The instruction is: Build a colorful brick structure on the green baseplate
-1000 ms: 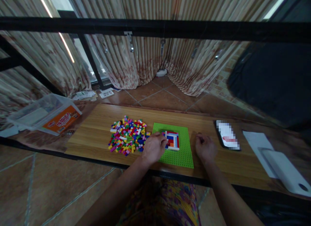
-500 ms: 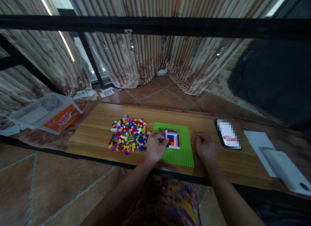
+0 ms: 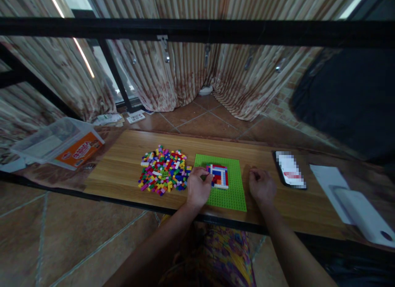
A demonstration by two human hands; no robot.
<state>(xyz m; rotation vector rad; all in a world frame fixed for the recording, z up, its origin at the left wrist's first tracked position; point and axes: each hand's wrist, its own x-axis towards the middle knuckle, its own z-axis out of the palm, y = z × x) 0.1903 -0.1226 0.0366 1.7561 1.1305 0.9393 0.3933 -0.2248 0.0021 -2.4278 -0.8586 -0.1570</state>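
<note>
My left hand (image 3: 199,188) is closed in a pinch at the left edge of a small square brick build (image 3: 219,177) with white, red, blue and orange bricks. The fingers hide whatever is between them. Under the build lies a green studded baseplate (image 3: 230,201), partly covered by that hand. Just left of the hand spreads a heap of loose toy bricks (image 3: 163,170) in many colours. To the right of the baseplate, my right hand (image 3: 263,187) is at the wooden table (image 3: 114,167) with its fingers curled together; their inside is hidden.
A phone (image 3: 289,170) with a blurred screen lies to the right. Beyond it are a white sheet (image 3: 328,184) and a white device (image 3: 365,217). A clear plastic box (image 3: 40,143) with an orange label stands at far left. A black bar (image 3: 197,32) crosses before striped curtains.
My left hand has shifted very slightly at the build's left edge, still pinched. My right hand stays in place.
</note>
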